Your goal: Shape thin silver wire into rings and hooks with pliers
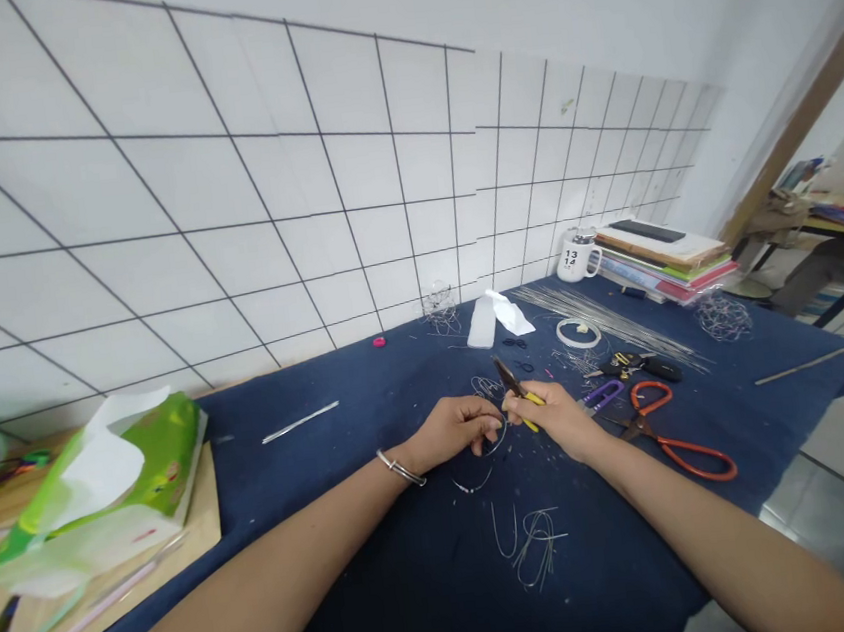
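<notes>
It's one head-worn cam looking forward and down from 6 o'clock, pretty close in on the left hand point(455, 427) and right hand point(554, 417). Faces the tiled wall point(287, 174) kinda slantwise, so it recedes toward 2 o'clock.

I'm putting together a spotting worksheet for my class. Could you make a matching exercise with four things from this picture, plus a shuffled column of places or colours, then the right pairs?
Things
1. Pliers
2. Large scissors
3. Mug
4. Tissue pack

Places or colours
A. Beside the stacked books
B. Green packaging
C. In the right hand
D. Orange handles

Right pairs: 1-C, 2-D, 3-A, 4-B
</notes>
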Motion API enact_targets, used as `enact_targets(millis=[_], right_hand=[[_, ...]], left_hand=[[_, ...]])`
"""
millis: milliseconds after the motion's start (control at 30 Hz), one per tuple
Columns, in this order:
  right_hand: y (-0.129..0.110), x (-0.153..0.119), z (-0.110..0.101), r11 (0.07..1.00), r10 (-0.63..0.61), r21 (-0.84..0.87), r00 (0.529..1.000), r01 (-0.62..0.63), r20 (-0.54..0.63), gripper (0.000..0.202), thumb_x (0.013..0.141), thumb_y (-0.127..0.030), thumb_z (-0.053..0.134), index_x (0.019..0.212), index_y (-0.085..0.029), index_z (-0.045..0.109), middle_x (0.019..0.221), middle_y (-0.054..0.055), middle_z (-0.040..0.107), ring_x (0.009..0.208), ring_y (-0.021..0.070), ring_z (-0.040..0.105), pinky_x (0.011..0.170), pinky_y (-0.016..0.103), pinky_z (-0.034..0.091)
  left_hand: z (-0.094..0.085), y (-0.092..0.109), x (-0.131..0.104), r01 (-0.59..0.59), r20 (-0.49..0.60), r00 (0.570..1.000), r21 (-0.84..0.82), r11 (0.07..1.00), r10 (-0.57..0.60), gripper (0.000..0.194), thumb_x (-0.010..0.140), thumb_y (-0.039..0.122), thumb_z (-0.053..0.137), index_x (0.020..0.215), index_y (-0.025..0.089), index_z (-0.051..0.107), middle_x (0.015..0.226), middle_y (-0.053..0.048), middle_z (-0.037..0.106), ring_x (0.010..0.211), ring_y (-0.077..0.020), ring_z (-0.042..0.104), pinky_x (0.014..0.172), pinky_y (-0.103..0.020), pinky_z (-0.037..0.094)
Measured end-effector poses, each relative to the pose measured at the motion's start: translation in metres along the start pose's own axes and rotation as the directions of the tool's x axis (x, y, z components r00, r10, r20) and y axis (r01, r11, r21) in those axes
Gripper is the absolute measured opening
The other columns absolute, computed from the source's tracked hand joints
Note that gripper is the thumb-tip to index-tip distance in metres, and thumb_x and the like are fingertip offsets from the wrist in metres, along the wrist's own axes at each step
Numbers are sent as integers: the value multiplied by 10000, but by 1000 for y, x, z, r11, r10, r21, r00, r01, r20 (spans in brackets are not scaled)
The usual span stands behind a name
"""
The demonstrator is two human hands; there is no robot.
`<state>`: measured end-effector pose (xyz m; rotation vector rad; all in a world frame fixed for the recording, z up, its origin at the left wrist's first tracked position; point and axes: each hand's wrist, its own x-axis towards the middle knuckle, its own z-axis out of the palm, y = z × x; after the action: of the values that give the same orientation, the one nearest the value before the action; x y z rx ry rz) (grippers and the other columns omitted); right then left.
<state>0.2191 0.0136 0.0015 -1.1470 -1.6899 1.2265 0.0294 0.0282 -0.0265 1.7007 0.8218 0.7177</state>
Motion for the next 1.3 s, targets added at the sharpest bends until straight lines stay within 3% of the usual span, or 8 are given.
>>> enact_targets(millis=[367,533,733,833,933,1067,1167,1300], right_hand=[[1,0,-2,1000,-3,4,1000,3,5,240,748,-380,524,756,-148,583,648,5,560,629,111,504,617,227,390],[2,0,-2,1000,-1,9,1000,1,21,242,745,-383,531,768,-149,586,656,9,574,635,115,517,620,231,393],[7,0,0,1000,-19,-5,997,20,69,222,757,-356,518,790,-146,582,677,11,578,634,114,520,613,229,390],[7,0,-2,990,-51,-127,994,63,101,235,785,-368,481,795,-154,575,680,3,567,625,113,507,587,223,372],[2,0,-8,919,-129,-361,986,157,101,258,802,-394,458,760,-169,577,657,-8,549,614,115,485,565,222,342],[-8,0,-22,732,-290,-612,950,300,119,237,814,-388,456,828,-199,599,751,19,591,724,152,508,665,261,357],[-13,-1,-32,603,-358,-715,921,354,154,230,809,-384,475,901,-213,599,814,36,611,774,170,508,723,292,359],[-16,-3,-35,537,-391,-754,903,379,175,236,826,-381,457,944,-221,585,817,33,615,757,164,507,717,299,366]], left_hand=[[-3,9,-3,-72,11,997,114,991,71,339,735,388,577,944,121,598,759,-44,612,632,-109,554,604,-231,460],[-9,21,-4,-190,-123,968,221,957,221,274,786,364,521,891,136,631,861,-62,604,785,-135,538,724,-247,431],[-9,16,-2,-89,-151,984,44,995,95,298,804,387,492,854,114,601,669,-15,557,544,-73,471,509,-183,374],[-7,17,-2,-93,-150,984,18,996,94,300,816,384,472,799,107,586,646,-12,552,543,-71,475,514,-183,370],[-9,24,-2,-153,-206,966,28,988,156,275,820,360,474,768,106,566,703,-23,564,597,-79,493,600,-211,405],[-16,33,-3,-185,-297,932,96,978,205,277,824,359,464,734,113,556,692,-21,556,651,-95,499,664,-230,408],[-21,36,-3,-173,-339,915,160,972,219,285,822,368,461,718,120,556,702,-22,563,677,-103,503,683,-233,403],[-25,36,-4,-188,-343,902,234,954,262,287,824,373,456,714,127,555,701,-16,559,683,-109,503,683,-238,403]])
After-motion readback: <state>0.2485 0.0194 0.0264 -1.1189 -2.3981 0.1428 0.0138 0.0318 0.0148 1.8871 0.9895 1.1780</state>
